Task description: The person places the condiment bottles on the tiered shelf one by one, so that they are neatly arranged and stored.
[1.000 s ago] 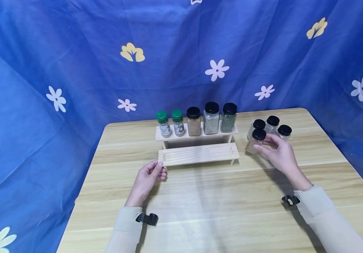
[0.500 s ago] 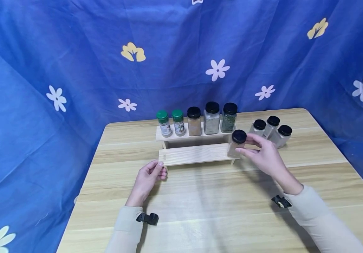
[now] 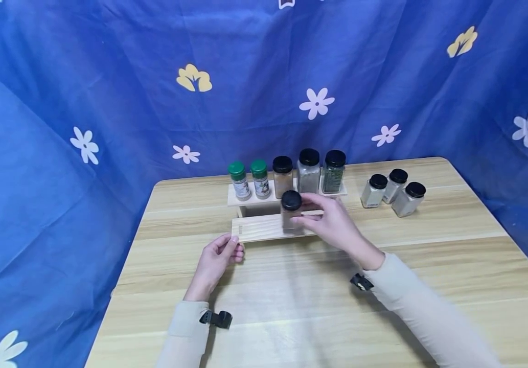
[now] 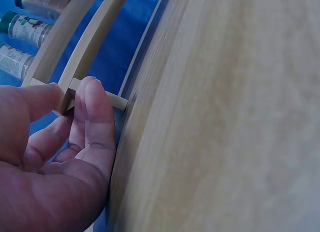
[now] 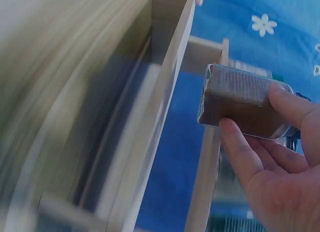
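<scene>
My left hand (image 3: 215, 260) pinches the left end of the wooden two-tier rack's lower shelf (image 3: 256, 228). In the left wrist view the thumb lies on one face of the board (image 4: 92, 46), with fingers on the other side. A square clear spice jar (image 3: 290, 213) with a black lid is in my right hand (image 3: 335, 225), upright over the lower shelf's middle. Brown powder partly fills the jar (image 5: 242, 101), gripped between thumb and fingers in the right wrist view. From the head view, I cannot tell whether its base touches the board.
On the upper tier (image 3: 235, 198) stand two green-capped shakers (image 3: 242, 186) and three black-lidded jars (image 3: 308, 174). Three more black-lidded jars (image 3: 407, 202) are grouped on the wooden table (image 3: 429, 266) at right. A blue patterned cloth (image 3: 245, 102) hangs behind.
My right hand has carried the brown-powder jar leftward from the group at right, past the rack's right end, to above the lower shelf's middle. The left hand stays on the shelf end.
</scene>
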### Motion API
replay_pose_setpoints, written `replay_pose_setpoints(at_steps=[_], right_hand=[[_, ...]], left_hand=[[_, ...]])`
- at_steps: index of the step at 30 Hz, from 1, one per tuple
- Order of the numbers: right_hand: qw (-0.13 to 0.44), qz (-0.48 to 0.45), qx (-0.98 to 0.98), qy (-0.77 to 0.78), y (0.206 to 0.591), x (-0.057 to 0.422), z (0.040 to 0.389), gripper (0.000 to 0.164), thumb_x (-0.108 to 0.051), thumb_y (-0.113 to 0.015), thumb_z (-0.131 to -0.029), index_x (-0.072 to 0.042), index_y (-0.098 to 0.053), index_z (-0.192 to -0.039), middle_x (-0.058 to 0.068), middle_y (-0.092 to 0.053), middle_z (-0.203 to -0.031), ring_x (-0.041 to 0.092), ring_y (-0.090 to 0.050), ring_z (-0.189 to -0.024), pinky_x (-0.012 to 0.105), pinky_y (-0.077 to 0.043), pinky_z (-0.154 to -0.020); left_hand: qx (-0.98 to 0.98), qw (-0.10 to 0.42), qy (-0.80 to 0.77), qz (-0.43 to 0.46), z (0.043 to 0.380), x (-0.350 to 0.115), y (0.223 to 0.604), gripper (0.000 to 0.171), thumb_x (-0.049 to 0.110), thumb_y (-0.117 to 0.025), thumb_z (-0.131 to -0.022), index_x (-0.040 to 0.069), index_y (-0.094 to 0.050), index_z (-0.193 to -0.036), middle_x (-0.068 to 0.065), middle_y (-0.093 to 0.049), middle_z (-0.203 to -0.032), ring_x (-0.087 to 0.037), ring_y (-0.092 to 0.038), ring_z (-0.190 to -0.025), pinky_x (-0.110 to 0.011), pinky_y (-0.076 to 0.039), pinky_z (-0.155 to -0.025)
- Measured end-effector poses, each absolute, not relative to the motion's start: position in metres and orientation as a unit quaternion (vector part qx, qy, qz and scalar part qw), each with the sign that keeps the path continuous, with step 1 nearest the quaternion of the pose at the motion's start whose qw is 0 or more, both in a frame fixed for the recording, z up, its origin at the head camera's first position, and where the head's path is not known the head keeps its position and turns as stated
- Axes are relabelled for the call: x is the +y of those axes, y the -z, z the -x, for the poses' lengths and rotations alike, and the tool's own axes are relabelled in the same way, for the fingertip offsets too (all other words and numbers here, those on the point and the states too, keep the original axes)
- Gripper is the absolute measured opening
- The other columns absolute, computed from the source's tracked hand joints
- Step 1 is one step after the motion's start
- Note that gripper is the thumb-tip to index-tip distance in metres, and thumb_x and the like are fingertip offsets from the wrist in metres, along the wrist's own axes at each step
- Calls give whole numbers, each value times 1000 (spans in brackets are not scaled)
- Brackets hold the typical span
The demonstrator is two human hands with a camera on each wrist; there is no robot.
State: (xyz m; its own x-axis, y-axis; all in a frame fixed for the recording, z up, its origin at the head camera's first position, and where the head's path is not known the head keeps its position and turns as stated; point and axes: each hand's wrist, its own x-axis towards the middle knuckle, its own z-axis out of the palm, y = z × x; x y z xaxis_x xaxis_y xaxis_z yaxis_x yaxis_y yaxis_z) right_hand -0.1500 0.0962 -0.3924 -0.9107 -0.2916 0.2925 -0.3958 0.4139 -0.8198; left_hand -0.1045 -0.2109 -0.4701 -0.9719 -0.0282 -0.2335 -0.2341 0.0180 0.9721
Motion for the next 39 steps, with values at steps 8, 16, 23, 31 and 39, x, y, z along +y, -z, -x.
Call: replay_pose_setpoints(at_steps=[8,16,23,31,39], right_hand=[[29,-233,-836,-495,393,48,156,60,-25,-88,-86,-7,-66,-138,15,-73,-133,25,-79,-101,26,-67,-85],[23,-252,-822,-510,403,25,160,54,-23,-89,-86,-7,-69,-134,12,-75,-129,24,-78,-107,25,-66,-88],[8,-265,-799,-539,407,18,161,56,-15,-88,-86,-2,-66,-136,17,-72,-132,29,-77,-111,23,-65,-90],[15,-266,-816,-514,406,19,162,56,-19,-88,-87,-2,-66,-136,16,-71,-134,28,-77,-111,25,-66,-90],[-34,-227,-812,-537,397,34,159,58,-32,-86,-90,-5,-65,-136,13,-68,-140,34,-76,-113,31,-66,-93]], left_hand=[[707,68,-697,98,104,-212,468,28,13,-59,-108,-7,-61,-128,-7,-72,-95,-12,-71,-80,-24,-67,-78],[708,60,-698,90,103,-212,469,29,14,-60,-108,-8,-61,-126,-8,-73,-93,-11,-71,-78,-23,-67,-76],[706,57,-700,89,102,-212,469,27,14,-60,-108,-8,-61,-125,-9,-72,-93,-11,-70,-77,-24,-67,-75],[702,65,-703,94,103,-209,467,29,15,-60,-108,-7,-61,-127,-8,-72,-93,-11,-71,-78,-25,-67,-77],[709,67,-695,101,103,-211,468,29,14,-60,-108,-6,-61,-128,-6,-73,-94,-11,-71,-78,-25,-67,-78]])
